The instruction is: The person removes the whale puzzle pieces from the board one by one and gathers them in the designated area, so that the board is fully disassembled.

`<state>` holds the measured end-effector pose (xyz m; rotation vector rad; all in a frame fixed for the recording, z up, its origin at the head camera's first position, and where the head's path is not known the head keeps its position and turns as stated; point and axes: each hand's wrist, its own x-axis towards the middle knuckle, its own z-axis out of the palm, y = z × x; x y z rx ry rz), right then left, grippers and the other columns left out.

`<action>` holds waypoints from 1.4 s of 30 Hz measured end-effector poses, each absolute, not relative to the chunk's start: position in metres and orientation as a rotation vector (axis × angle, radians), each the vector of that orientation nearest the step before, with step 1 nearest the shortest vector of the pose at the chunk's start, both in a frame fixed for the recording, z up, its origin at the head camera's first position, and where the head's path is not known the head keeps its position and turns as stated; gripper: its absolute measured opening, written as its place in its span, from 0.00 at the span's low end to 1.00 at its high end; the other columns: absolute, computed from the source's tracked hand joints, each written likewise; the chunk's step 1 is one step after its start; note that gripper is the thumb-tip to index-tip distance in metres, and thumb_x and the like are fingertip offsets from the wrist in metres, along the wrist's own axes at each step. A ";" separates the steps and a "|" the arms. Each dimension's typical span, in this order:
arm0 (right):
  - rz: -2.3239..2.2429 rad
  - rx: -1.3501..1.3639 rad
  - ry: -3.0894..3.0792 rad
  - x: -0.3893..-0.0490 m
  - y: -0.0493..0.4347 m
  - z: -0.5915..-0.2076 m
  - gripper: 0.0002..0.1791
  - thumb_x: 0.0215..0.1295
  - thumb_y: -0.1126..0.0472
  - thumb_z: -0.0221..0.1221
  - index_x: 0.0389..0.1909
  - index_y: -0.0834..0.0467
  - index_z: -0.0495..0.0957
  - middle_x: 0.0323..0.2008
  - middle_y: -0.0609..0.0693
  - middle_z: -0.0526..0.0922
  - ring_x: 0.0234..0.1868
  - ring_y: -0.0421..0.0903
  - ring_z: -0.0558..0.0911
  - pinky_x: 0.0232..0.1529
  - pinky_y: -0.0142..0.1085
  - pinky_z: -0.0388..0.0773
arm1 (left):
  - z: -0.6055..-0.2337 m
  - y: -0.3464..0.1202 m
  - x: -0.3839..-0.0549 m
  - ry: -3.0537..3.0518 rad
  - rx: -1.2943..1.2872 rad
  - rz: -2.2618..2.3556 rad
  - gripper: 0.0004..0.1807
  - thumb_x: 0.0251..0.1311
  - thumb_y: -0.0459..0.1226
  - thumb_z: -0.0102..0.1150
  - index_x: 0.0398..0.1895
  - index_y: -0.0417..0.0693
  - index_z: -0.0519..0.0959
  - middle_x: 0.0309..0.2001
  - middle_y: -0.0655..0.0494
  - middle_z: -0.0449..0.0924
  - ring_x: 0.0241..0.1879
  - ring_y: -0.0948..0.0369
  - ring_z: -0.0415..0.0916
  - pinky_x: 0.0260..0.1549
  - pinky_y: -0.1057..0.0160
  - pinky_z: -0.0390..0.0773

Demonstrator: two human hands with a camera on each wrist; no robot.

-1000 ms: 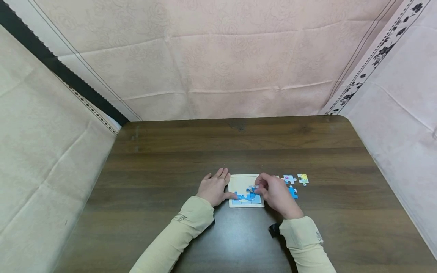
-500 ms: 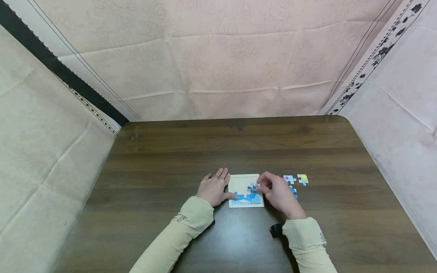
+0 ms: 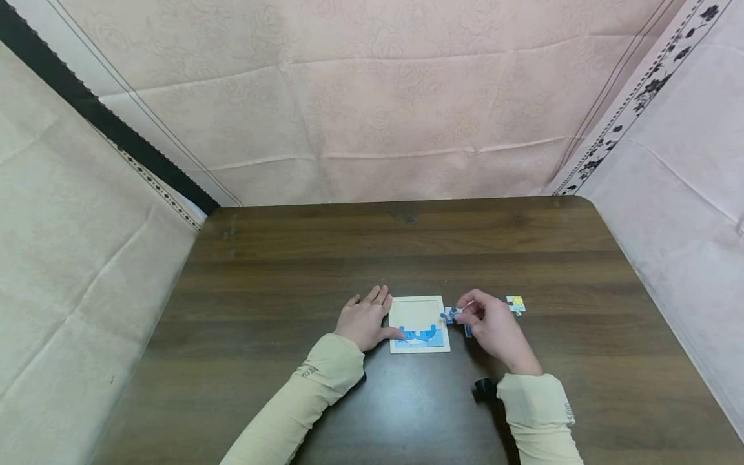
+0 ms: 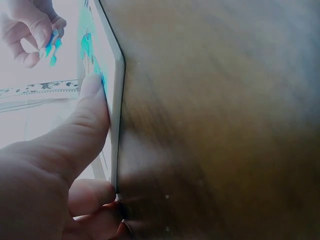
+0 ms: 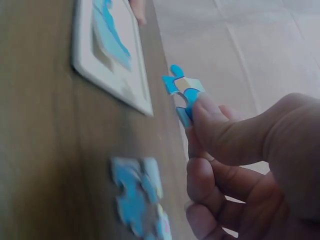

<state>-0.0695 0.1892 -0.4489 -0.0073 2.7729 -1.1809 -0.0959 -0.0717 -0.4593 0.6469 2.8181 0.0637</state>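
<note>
In the head view my left hand lies at the left side of a small square puzzle tray, fingers extended and thumb over its rim. The left wrist view shows that thumb pressing on the tray's edge. Blue pieces fill the tray's near part; the rest shows its pale base. My right hand pinches a blue puzzle piece between thumb and fingers, just right of the tray. In the right wrist view this puzzle piece has a cream patch and is raised above the table.
A yellow-patterned puzzle piece lies right of the right hand. Loose blue pieces lie on the table below that hand, partly hidden in the head view. The brown wooden table ends at pale cloth hangings.
My right hand has moved right, off the tray, with the blue piece pinched in it. The tray's upper area now shows uncovered. My left hand has stayed put.
</note>
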 end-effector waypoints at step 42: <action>-0.916 0.410 2.686 -0.047 0.291 -0.448 0.13 0.62 0.69 0.57 0.48 0.67 0.77 0.34 0.56 0.79 0.35 0.52 0.76 0.35 0.42 0.70 | -0.459 -0.072 -0.096 2.795 0.640 0.100 0.50 0.55 0.69 0.51 0.74 0.48 0.60 0.75 0.52 0.54 0.74 0.58 0.50 0.66 0.48 0.59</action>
